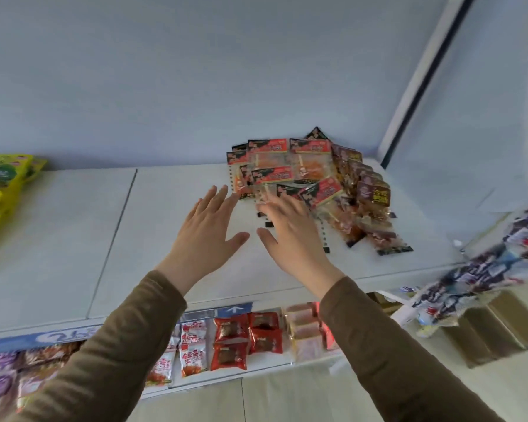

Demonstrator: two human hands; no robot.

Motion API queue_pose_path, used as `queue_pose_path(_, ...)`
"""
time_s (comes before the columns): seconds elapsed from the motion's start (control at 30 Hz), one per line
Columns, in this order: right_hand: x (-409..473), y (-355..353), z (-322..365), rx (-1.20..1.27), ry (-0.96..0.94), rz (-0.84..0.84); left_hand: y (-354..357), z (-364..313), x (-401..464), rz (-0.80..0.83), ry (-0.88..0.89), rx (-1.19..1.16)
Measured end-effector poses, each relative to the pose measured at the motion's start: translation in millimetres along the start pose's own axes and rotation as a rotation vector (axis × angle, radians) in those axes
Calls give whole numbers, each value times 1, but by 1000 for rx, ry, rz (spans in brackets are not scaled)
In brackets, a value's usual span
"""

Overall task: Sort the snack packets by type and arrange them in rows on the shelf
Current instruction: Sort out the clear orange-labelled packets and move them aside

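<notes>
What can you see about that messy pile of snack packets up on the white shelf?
The pile of snack packets lies in a loose heap at the back right of the white top shelf, against the wall. The nearer, left packets are clear plastic with red and black labels and orange food inside; those on the right are dark brown. They overlap at tilted angles, not in rows. The right hand, fingers straight, reaches over the pile's front edge; the left hand hovers just beside it.

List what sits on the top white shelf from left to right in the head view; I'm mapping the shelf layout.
Yellow-and-green snack bags → open left hand → open right hand → red-labelled clear snack packets → dark brown snack packets, all over the white shelf board.
</notes>
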State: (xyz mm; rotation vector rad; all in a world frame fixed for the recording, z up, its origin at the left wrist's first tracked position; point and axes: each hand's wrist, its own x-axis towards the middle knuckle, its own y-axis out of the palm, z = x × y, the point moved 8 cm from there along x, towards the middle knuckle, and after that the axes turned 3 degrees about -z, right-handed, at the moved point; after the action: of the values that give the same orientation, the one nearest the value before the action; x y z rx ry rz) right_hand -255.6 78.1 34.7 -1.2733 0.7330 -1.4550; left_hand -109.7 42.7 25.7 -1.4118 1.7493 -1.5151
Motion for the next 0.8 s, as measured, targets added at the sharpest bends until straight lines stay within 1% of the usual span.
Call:
queue_pose_path(0.17, -21, -24, -80, 62, 35, -15, 30, -70, 16, 8, -6, -124)
queue_pose_path(0.3, -29, -32, -128, 95, 100, -41, 47, -99, 28, 51, -32, -148)
queue_pose_path(0.37, -26, -32, -151, 78, 149, -20, 55, -106, 36, 84, -59, -163)
queue_pose_path(0.47, -21, -20, -177, 59, 227, 71, 74, -106, 44, 160, -114, -220)
queue_pose_path(0.53, -18, -11, -183, 61, 264, 109, 86, -101, 48, 202, -163, -268)
queue_pose_path(0.63, -11, -6, -180, 57, 281, 77, 97, -97, 60, 195, -237, -335)
queue_pose_path(0.7, -8, -5, -173, 53, 260, 57, 102, -99, 64, 168, -240, -346)
queue_pose_path(0.8, -9, 2, -161, 110, 225, 81, 108, -97, 59, 167, -225, -323)
